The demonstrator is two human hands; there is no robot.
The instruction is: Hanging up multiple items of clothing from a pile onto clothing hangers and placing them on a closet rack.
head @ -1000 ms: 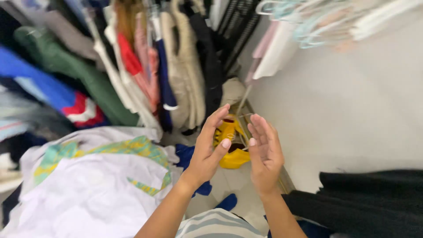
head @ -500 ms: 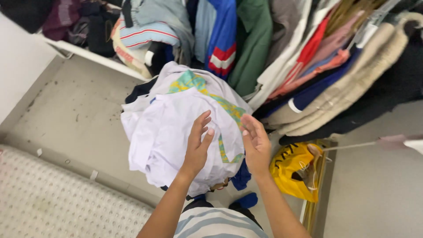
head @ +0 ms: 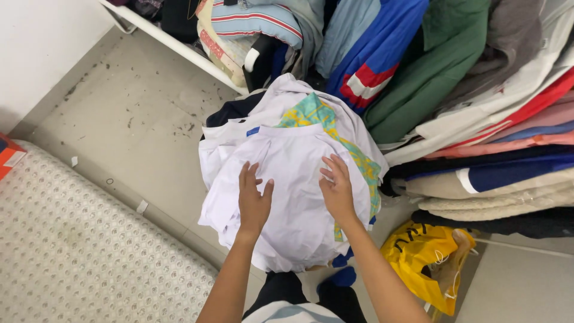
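Grey concrete floor [head: 137, 113], stained and speckled, fills the upper left of the head view, bordered by a white wall [head: 42, 48] on one side and a pale, dimpled mattress [head: 78, 251] at the lower left, with an orange box [head: 9, 157] just showing at the frame's edge. Hanging clothes [head: 454, 90] crowd the top and right: a striped garment, a blue jacket with red and white bands, a green one, and layers of cream, pink and navy, all pressing close against the heap below. A white rail [head: 173, 43] runs diagonally beneath them. A yellow plastic bag [head: 418, 263] lies crumpled on the floor at the lower right, just beside the person's right forearm.

Both hands rest flat on a white shirt [head: 287, 203] that tops a mound of laundry (a yellow-and-teal patterned cloth [head: 314, 113] and a dark garment peek from underneath). The left hand [head: 254, 200] lies palm down with fingers spread, on the shirt's left half; the right hand [head: 336, 188] lies likewise, fingers slightly splayed, toward the shirt's right half near the patterned cloth. Neither hand grips anything; both are open and pressing on the fabric, a stretch of shirt between them.

The mound's left edge drops to bare floor, where open room lies between heap and mattress. On the right and above, the hanging clothes touch or overlap the pile, leaving little free space there.
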